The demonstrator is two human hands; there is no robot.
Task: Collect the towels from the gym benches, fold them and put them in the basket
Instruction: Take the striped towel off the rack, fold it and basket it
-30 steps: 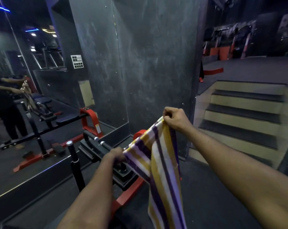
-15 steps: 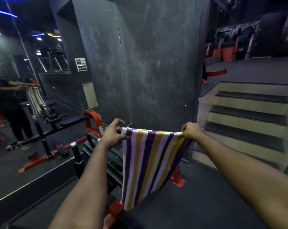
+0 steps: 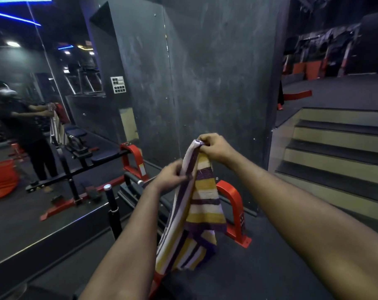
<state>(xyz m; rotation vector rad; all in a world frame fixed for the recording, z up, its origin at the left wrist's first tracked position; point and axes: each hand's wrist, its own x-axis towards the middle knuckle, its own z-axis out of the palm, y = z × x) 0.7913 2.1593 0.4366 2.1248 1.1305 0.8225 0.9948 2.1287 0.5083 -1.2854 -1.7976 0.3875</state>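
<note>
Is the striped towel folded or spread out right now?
Partly folded. The striped towel hangs doubled, stripes running two ways; the right hand pinches its top corner, the left hand grips an edge lower down.

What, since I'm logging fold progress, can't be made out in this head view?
- Head view: how many layers the towel has; its bunched folds hide each other.
- Head view: left hand fingers, tips behind the towel edge.
- Head view: orange shape in the mirror, cut by the left edge, dim; basket or not, cannot tell.
- Head view: wall panel markings, too small.
</note>
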